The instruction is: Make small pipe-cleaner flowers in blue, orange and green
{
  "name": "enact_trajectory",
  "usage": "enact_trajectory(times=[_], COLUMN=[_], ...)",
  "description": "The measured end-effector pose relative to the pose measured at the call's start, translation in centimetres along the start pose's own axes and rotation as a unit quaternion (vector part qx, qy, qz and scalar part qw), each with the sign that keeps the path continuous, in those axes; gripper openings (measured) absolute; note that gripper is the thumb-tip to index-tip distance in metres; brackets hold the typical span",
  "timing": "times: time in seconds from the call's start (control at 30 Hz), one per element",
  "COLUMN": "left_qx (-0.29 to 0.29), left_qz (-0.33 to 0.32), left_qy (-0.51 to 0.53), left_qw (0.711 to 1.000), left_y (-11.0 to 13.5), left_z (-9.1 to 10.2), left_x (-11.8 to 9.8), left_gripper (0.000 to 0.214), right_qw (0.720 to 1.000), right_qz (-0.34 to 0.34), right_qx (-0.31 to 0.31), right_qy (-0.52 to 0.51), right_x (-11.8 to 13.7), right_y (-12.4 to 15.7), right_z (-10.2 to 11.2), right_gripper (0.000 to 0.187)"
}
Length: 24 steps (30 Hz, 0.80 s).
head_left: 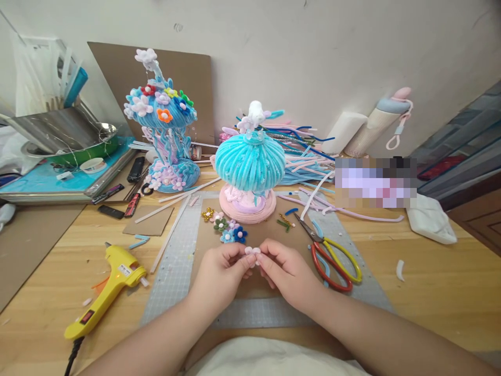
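Observation:
Between the fingertips of both hands is a small pale pink pipe-cleaner flower (pixel 252 251), partly covered by the fingers. My left hand (pixel 221 269) pinches its left side, and my right hand (pixel 287 266) pinches the right. Just beyond the left fingers lie several finished pipe-cleaner flowers (pixel 221 225) in gold, green, pink and blue. Behind the hands stands a turquoise pipe-cleaner lamp (pixel 250 162) on a round pink base, with white and pink pieces on top. Scissors (pixel 332 256) with one red and one yellow handle rest right of my right hand.
A yellow glue gun (pixel 117 277) lies at the left. A taller blue flowered lamp (pixel 162 120) stands at the back left, near a metal pot (pixel 70 130). Loose pipe cleaners (pixel 303 167) are heaped behind. A bottle (pixel 378 125) leans at the wall. A cutting mat (pixel 168 292) lies under cardboard.

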<state>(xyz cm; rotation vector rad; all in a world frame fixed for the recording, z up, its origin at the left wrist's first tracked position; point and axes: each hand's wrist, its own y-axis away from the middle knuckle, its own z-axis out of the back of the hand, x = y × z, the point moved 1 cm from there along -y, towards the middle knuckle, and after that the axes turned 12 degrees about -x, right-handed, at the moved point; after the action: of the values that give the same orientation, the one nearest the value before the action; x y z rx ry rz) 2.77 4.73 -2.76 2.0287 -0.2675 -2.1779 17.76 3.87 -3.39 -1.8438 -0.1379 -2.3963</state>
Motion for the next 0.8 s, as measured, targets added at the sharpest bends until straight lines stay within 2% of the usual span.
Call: enact_trajectory(times=[0.27,0.37,0.47,0.63,0.8], left_qx=[-0.002,0.031,0.055,0.028,0.042], left_qz=[0.005,0.026,0.048,0.053,0.045], left_qy=[0.037,0.064,0.1,0.133,0.137], left_qw=[0.999,0.997,0.992,0.989,0.989], left_y=[-0.16,-0.35,-0.5,-0.68,-0.47], left_z=[-0.13,-0.19,-0.17,-0.11,-0.34], left_x=[0.03,-0.08,-0.04,0.15,-0.26], left_gripper=[0.015,0.02,0.025,0.026,0.023], right_qw=[1.0,1.0,0.999,0.994,0.994], right_qz=[0.009,0.009,-0.014,-0.08,-0.072], right_qx=[0.008,-0.007,-0.031,-0.028,-0.001], right_qy=[-0.028,-0.017,-0.003,-0.069,-0.086], right_x=[0.29,0.35,0.3,-0.01,-0.22], right_y=[0.2,0.07,-0.23,-0.6,-0.64], right_z=[-0.33,-0.2,0.13,0.23,-0.1], right_gripper=[0.021,0.021,0.024,0.02,0.022])
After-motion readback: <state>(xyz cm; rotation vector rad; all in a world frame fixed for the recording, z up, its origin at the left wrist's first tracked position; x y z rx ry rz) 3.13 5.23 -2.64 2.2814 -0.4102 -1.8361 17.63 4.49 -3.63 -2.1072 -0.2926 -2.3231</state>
